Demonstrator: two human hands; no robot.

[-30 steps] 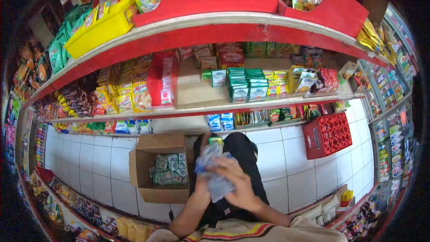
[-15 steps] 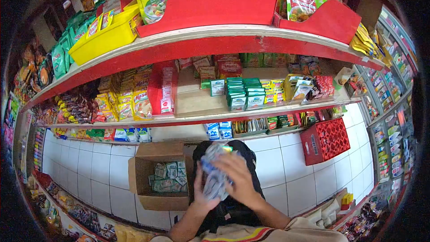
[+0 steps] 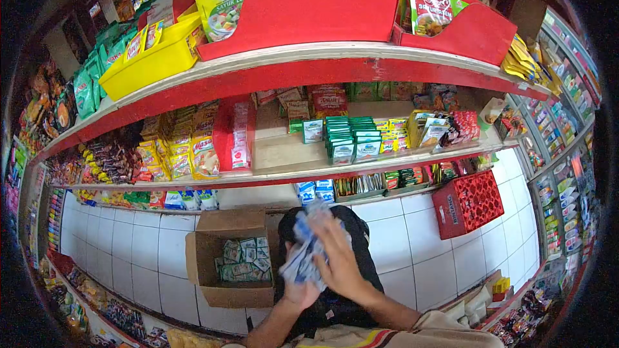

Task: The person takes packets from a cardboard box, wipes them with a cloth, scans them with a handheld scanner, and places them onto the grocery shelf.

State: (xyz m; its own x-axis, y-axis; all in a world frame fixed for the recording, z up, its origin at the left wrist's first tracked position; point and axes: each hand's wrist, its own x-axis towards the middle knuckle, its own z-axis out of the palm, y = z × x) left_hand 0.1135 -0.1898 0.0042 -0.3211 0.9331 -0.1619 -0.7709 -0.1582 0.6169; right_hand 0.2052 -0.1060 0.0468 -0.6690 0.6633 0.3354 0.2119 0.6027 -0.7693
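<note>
Crumpled white-and-blue plastic wrapping, smeared by motion, is bunched between my two hands above my dark-clothed lap. My left hand grips its lower left side from beneath; part of those fingers is hidden behind the plastic. Over the right side lies my right hand, its long fingers pressed onto the wrapping and pointing up. Whether anything is inside the plastic I cannot tell. Left of my hands, an open cardboard box on the floor holds many small green-and-white sachets.
Ahead runs a middle shelf with green sachet packs and yellow seasoning packets. The upper shelf's red edge juts out above it. A red crate stands on the white tiled floor at right.
My right hand has shifted slightly down, its fingers now straighter along the plastic. The wrapping looks more spread toward the lower left. The box stays in place.
</note>
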